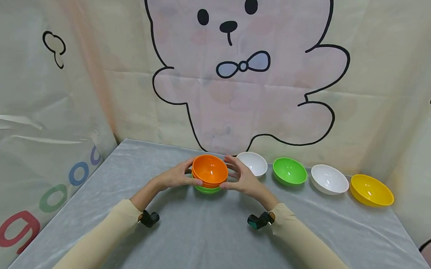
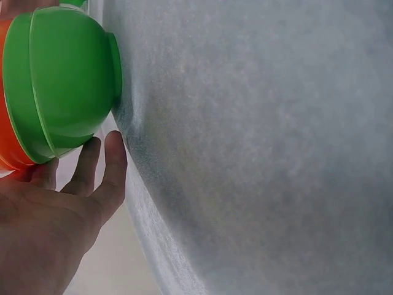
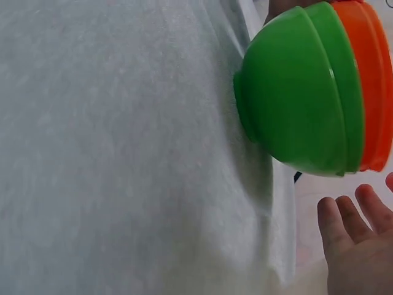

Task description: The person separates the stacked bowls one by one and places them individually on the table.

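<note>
An orange bowl (image 1: pixel 209 169) tops a nested stack, with a second orange rim just beneath it and green bowls (image 1: pixel 207 190) at the bottom. The lowest green bowl (image 2: pixel 73 74) stands on the cloth. My left hand (image 1: pixel 176 176) holds the orange bowl's left side, thumb in front and fingers reaching behind; its lower fingers (image 2: pixel 113 166) spread beside the green bowl. On the opposite side is my right hand (image 1: pixel 245 180), its thumb tip at the stack's front edge. In the right wrist view its fingers (image 3: pixel 334 224) are spread and apart from the rims.
Along the back right of the grey cloth-covered table (image 1: pixel 209 241) stand a white bowl (image 1: pixel 253 163), a green bowl (image 1: pixel 289 172), another white bowl (image 1: pixel 329 179) and a yellow bowl (image 1: pixel 371 191). A printed curtain (image 1: pixel 276 113) hangs close behind them.
</note>
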{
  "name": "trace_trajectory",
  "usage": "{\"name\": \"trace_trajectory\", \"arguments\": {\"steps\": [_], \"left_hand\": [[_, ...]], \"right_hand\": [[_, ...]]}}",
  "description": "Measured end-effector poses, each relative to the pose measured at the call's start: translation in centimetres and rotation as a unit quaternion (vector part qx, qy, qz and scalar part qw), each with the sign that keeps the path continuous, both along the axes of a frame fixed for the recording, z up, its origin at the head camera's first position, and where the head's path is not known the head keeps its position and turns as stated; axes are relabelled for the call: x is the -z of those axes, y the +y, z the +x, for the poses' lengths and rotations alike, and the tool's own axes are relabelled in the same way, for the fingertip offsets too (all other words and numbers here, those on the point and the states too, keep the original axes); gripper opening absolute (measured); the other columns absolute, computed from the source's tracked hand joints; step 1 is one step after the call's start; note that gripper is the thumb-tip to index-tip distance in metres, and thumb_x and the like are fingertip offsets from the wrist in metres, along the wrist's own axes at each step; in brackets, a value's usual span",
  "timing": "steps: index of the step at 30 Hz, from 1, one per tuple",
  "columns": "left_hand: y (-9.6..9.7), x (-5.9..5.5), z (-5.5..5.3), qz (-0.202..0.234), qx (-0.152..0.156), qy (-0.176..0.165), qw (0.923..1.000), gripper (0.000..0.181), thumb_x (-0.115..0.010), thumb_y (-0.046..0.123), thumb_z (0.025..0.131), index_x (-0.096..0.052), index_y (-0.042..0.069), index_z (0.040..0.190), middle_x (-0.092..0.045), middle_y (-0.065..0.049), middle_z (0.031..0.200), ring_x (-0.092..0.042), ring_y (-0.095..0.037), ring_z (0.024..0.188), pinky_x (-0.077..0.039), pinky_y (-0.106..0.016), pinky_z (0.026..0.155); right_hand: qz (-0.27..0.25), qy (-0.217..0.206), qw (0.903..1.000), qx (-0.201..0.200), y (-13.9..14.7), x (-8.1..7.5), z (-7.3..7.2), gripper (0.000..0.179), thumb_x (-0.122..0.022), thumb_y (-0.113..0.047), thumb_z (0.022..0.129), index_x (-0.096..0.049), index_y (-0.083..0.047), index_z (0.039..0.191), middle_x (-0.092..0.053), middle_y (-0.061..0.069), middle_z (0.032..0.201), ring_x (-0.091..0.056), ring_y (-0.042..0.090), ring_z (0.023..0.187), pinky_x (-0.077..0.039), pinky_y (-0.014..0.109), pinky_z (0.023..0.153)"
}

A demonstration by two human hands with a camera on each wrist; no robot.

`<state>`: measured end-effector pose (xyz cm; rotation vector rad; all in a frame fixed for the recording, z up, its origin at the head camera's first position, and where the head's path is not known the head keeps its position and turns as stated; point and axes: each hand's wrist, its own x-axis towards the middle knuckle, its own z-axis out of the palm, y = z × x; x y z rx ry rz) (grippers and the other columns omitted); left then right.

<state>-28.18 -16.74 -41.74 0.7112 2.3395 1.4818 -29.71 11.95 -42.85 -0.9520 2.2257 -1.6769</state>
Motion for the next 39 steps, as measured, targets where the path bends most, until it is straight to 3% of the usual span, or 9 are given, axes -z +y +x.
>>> {"name": "trace_trajectory", "arguments": {"steps": [9,21,34,39], "left_hand": [[0.1,-0.1,0.0,-0.005,-0.002,-0.006,1.0000,0.081,-0.079,0.030,0.091,-0.034,0.009,0.156,-0.045,-0.009,0.151,-0.039,-0.034,0.138,-0.030,-0.061,0.111],[0.0,0.0,-0.2,0.001,0.011,-0.004,0.9999,0.082,-0.079,0.033,0.091,-0.034,0.010,0.156,-0.044,-0.007,0.151,-0.041,-0.031,0.137,-0.032,-0.059,0.111],[-0.2,0.2,-0.3,-0.005,0.010,0.007,0.9999,0.083,-0.080,0.031,0.091,-0.034,0.008,0.156,-0.045,-0.009,0.150,-0.044,-0.031,0.134,-0.034,-0.057,0.111],[-0.2,0.0,-0.3,-0.002,0.011,0.011,0.9999,0.081,-0.080,0.028,0.091,-0.035,0.008,0.156,-0.045,-0.010,0.150,-0.043,-0.030,0.134,-0.034,-0.057,0.110]], "right_hand": [[0.029,-0.019,0.9992,0.018,-1.3,0.8,-0.5,0.098,-0.087,-0.029,0.084,-0.028,-0.006,0.159,-0.033,0.010,0.160,-0.037,0.031,0.142,-0.036,0.046,0.111],[-0.030,-0.037,0.9989,0.000,-2.0,1.3,-0.9,0.086,-0.087,-0.016,0.084,-0.038,-0.009,0.155,-0.045,0.005,0.152,-0.043,0.024,0.138,-0.034,0.046,0.113],[-0.015,-0.014,0.9997,0.016,-2.1,1.0,-0.8,0.088,-0.089,-0.016,0.081,-0.041,-0.009,0.154,-0.048,0.005,0.149,-0.047,0.025,0.133,-0.037,0.044,0.111],[-0.010,-0.025,0.9995,0.018,-2.3,0.8,-0.7,0.088,-0.089,-0.016,0.081,-0.040,-0.011,0.155,-0.047,0.001,0.150,-0.048,0.022,0.132,-0.040,0.041,0.109]]}}
